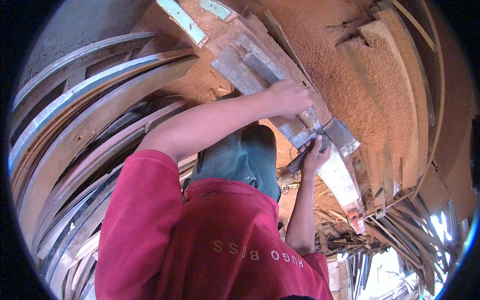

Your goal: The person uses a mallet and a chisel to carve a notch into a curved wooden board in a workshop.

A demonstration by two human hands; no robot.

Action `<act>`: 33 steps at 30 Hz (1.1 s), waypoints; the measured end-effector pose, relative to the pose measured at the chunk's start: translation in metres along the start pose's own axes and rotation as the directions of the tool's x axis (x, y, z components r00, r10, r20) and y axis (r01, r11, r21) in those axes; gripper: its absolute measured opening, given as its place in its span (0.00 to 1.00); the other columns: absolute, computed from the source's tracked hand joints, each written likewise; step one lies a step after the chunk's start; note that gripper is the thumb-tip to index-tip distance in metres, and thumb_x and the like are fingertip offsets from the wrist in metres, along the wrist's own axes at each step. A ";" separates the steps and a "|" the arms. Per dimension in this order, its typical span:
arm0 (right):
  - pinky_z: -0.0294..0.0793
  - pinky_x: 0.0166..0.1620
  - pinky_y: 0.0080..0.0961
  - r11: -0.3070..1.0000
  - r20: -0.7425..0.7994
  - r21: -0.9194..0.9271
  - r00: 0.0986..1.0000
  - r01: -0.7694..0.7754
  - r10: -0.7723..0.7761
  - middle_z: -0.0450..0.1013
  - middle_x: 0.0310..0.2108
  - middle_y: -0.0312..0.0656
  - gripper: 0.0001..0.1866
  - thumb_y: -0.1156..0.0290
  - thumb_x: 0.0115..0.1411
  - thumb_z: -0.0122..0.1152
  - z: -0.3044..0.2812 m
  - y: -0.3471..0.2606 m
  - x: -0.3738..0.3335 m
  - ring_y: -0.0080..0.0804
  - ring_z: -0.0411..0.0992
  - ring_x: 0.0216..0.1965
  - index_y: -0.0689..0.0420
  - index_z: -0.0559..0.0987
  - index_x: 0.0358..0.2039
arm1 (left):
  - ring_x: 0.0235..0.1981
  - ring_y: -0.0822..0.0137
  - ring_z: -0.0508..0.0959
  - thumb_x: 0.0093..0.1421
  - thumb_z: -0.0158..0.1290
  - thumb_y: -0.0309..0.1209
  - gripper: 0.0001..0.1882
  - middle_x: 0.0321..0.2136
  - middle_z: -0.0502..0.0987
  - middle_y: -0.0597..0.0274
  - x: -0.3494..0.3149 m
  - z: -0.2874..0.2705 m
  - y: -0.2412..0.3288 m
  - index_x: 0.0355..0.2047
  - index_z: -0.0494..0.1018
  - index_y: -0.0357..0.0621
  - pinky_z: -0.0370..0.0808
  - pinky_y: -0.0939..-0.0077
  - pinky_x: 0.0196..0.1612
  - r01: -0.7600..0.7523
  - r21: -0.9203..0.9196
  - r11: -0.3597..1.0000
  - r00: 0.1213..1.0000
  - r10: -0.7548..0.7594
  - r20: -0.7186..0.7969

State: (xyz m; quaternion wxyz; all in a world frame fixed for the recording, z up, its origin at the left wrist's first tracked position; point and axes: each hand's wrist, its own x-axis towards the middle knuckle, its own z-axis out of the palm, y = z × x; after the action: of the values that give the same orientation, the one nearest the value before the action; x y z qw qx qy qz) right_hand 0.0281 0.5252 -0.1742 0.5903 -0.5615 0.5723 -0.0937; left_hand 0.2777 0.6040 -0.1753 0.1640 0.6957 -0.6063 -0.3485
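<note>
My left hand (291, 99) is closed over a narrow grey wooden strip (265, 68), which lies along a long plank bench (230, 70). Its fingers are curled and pressed down on the strip. Closer to me on the right, my right hand (316, 156) grips a tool by its dark handle (298, 163). A flat grey rectangular piece (342, 136), seemingly the tool's head, lies across the bench just beyond that hand. Where the head joins the handle is partly hidden. Between my hands, the strip's near end (311, 120) comes close to the tool.
Long curved-looking boards (75, 125) are stacked on the left. Sawdust (325, 65) covers the ground beyond the bench, with more boards (400, 90) on the right. Pale green pieces (182, 21) lie at the bench's far end. Scrap strips (400, 240) are heaped at lower right.
</note>
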 end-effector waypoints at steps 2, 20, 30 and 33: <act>0.68 0.16 0.24 1.000 -0.008 -0.024 1.000 0.000 -0.001 0.68 0.18 0.38 0.12 0.63 0.71 0.55 0.000 0.001 -0.002 0.27 0.67 0.13 0.57 0.67 0.34 | 0.37 0.51 0.84 0.47 0.62 0.31 0.08 0.31 0.84 0.51 0.002 -0.009 0.003 0.29 0.82 0.42 0.81 0.56 0.38 0.017 0.004 1.000 1.000 -0.017 -0.001; 0.71 0.16 0.27 0.998 -0.004 0.053 1.000 0.030 -0.029 0.68 0.18 0.40 0.15 0.60 0.71 0.54 -0.003 0.009 -0.003 0.30 0.70 0.14 0.57 0.66 0.34 | 0.38 0.41 0.82 0.50 0.67 0.42 0.23 0.33 0.81 0.38 -0.106 -0.070 -0.090 0.35 0.77 0.34 0.80 0.50 0.42 0.633 -0.014 0.774 0.746 -0.614 -0.260; 0.70 0.17 0.27 0.999 0.003 0.050 1.000 0.019 -0.019 0.68 0.19 0.39 0.13 0.59 0.71 0.53 -0.003 0.009 -0.003 0.29 0.69 0.14 0.58 0.69 0.40 | 0.39 0.52 0.80 0.54 0.62 0.26 0.19 0.38 0.80 0.51 -0.172 -0.143 -0.140 0.46 0.75 0.35 0.78 0.62 0.43 0.553 -0.134 0.822 0.197 -0.285 -0.938; 0.70 0.16 0.28 0.997 0.021 0.055 0.998 0.054 -0.055 0.68 0.18 0.40 0.14 0.60 0.70 0.55 -0.001 0.006 -0.004 0.31 0.69 0.13 0.58 0.67 0.37 | 0.28 0.66 0.78 0.60 0.59 0.29 0.16 0.30 0.78 0.61 -0.163 -0.146 -0.118 0.47 0.74 0.37 0.77 0.71 0.33 -0.052 -0.694 0.718 0.044 -0.692 -0.720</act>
State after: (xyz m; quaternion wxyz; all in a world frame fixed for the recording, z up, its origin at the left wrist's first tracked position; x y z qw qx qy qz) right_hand 0.0228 0.5295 -0.1768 0.6088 -0.5619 0.5473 -0.1189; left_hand 0.4600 0.7566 -0.1027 0.6174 0.7862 -0.0275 0.0061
